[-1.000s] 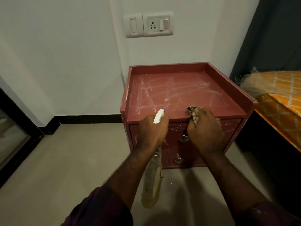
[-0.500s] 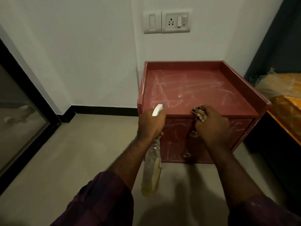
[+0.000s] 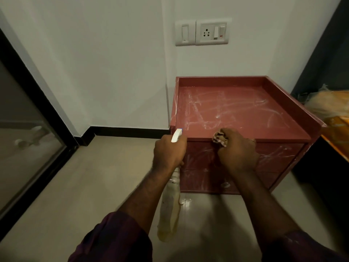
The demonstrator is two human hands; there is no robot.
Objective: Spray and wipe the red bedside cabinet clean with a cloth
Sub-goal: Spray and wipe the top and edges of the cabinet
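Observation:
The red bedside cabinet [image 3: 236, 110] stands against the white wall, its top and drawer fronts streaked with white smears. My left hand [image 3: 169, 152] grips the neck of a spray bottle [image 3: 169, 214]; its white nozzle points up near the cabinet's front left corner and the clear body hangs down below my hand. My right hand [image 3: 238, 150] grips a bunched brownish cloth [image 3: 219, 138] at the front edge of the cabinet top, over the upper drawer. A round metal knob [image 3: 225, 184] shows on the lower drawer.
A bed with an orange patterned cover [image 3: 338, 125] stands close on the right. A dark-framed glass door [image 3: 28, 148] runs along the left. A switch and socket plate [image 3: 204, 33] sits on the wall above the cabinet. Beige floor [image 3: 94, 186] lies in front.
The view has swung left, so the cabinet sits further right in the picture. Both hands keep their grips and stay at the cabinet's front edge.

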